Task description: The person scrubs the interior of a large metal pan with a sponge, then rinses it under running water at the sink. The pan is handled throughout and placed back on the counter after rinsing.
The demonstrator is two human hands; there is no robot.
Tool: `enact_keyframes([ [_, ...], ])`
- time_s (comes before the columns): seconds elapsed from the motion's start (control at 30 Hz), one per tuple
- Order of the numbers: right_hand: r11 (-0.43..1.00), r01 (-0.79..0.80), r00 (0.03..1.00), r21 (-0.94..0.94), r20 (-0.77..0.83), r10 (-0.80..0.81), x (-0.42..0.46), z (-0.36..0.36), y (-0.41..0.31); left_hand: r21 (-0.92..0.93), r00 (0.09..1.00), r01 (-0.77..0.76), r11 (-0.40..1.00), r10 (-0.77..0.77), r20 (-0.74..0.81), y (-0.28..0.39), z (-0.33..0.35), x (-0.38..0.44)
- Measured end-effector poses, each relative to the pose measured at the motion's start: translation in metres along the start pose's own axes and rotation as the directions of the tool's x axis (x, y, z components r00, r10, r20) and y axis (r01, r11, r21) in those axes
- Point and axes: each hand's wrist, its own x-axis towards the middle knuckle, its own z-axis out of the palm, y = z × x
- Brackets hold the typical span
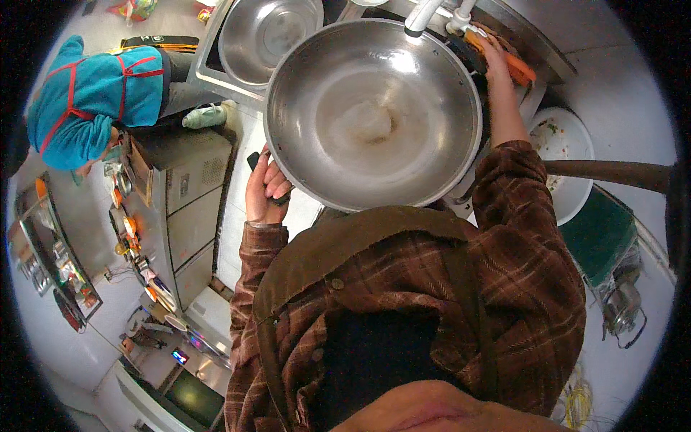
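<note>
A large steel wok (345,162) sits tilted before me over the sink, its inside bare metal with a brownish mark near the middle. My left hand (267,186) is wrapped around a black handle at the wok's left side. Beyond the wok's right rim, my right hand (492,54) reaches to an orange object (519,69) lying by the wall; its fingers touch it, but whether they grip it is hard to see. A white faucet spout (424,16) hangs over the far rim of the wok.
Left of the wok stands a steel basin (270,40). A white bucket (572,200) with food scraps is on the right. A person in a teal garment (102,92) stands at a steel counter (197,189) to the left.
</note>
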Motion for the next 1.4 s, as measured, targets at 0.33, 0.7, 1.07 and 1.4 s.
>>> enact_keyframes([
  [0.33, 0.983, 0.125, 0.992, -0.132, 0.047, -0.120, 0.000, -0.002, -0.001, 0.035, 1.000, -0.005, 0.999, 0.005, 0.010, -0.003, -0.005, 0.004],
  [0.7, 0.876, 0.325, 0.932, -0.357, -0.037, -0.361, -0.065, 0.001, -0.043, 0.037, 0.996, -0.024, 0.999, 0.021, 0.082, -0.005, -0.004, 0.003],
  [1.07, -0.095, 0.855, 0.477, -0.510, 0.845, -0.244, -0.212, 0.087, -0.067, 0.053, 0.994, 0.014, 0.998, -0.020, 0.110, -0.001, -0.009, 0.008],
  [1.4, -0.284, 0.640, 0.768, -0.714, 0.596, 0.234, -0.168, 0.124, 0.004, 0.148, 0.997, 0.011, 0.989, -0.022, 0.073, -0.003, -0.008, 0.005],
])
